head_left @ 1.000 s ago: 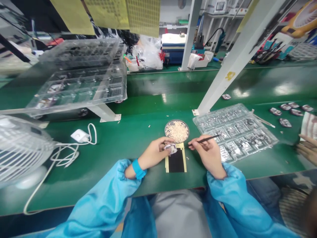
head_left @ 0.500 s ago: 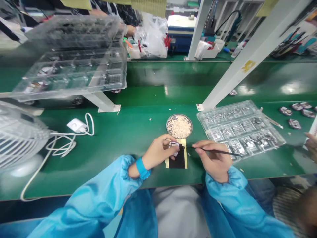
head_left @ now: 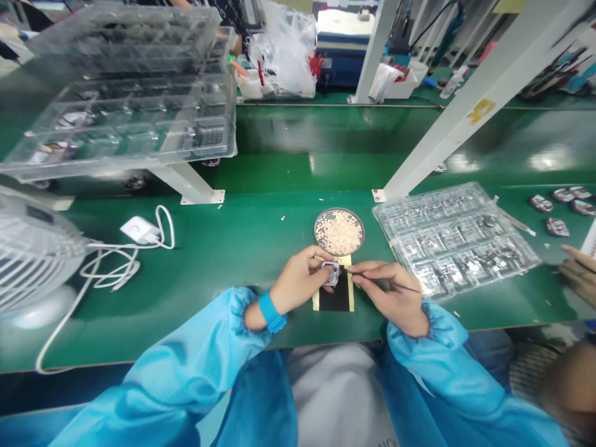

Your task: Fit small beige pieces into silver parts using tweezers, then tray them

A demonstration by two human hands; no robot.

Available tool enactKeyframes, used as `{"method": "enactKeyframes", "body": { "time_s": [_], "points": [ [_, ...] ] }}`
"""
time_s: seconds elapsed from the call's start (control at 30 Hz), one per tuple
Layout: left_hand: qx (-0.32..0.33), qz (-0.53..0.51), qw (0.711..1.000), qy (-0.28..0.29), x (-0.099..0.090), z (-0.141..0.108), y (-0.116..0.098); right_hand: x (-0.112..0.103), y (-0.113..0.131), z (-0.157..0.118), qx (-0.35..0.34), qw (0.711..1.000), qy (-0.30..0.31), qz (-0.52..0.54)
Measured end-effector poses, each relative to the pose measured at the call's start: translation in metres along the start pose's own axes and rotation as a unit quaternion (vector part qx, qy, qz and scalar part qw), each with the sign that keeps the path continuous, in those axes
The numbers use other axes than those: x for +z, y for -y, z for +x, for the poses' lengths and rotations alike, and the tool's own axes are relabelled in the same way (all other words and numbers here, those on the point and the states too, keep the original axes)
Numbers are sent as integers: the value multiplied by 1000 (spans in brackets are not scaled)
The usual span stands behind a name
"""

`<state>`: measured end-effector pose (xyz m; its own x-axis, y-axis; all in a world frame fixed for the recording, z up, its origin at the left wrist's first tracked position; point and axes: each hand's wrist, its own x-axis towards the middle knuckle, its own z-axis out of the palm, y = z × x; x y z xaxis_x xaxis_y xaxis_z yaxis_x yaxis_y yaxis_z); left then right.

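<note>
and here we are over the green bench (head_left: 261, 261), with the left hand (head_left: 298, 280) pinching a small white-rimmed housing (head_left: 331, 273) between thumb and fingers, its open face tipped up above the upper part of the black pad (head_left: 336, 299) with yellow edging. across from it, the right hand (head_left: 395, 295) has its fingers pressed together on a slim black tool (head_left: 410, 288), held like a pen, the working end pointing left, right beside the housing. contact at that tip? too small to tell! just beyond the pad sits a round dish (head_left: 339, 231), loaded with tiny pale pieces and showing dark specks around the edge. over to the right, a clear compartment tray (head_left: 459, 242) holds small silvery parts, and at the far right edge there's a co-worker's hand (head_left: 578, 273), well apart from this pair.
</note>
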<state>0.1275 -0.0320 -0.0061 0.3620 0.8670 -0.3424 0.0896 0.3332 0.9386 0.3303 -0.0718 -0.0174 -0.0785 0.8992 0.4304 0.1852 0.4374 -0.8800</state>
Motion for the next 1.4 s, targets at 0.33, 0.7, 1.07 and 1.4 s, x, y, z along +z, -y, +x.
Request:
{"method": "enactKeyframes", "body": {
  "time_s": [0.33,0.7,1.07,1.4],
  "points": [
    [8,8,1000,-1,0,0,2,1,0,1,-2,1000,1,-15],
    [8,-21,1000,7,-2,0,3,-3,0,-2,24,1000,-5,4],
    [4,-10,1000,-3,-2,-1,3,-2,1,-1,0,1000,23,-15],
    [3,-24,1000,-11,-2,-1,1,0,1,-2,-7,1000,26,-15]
  ]
}}
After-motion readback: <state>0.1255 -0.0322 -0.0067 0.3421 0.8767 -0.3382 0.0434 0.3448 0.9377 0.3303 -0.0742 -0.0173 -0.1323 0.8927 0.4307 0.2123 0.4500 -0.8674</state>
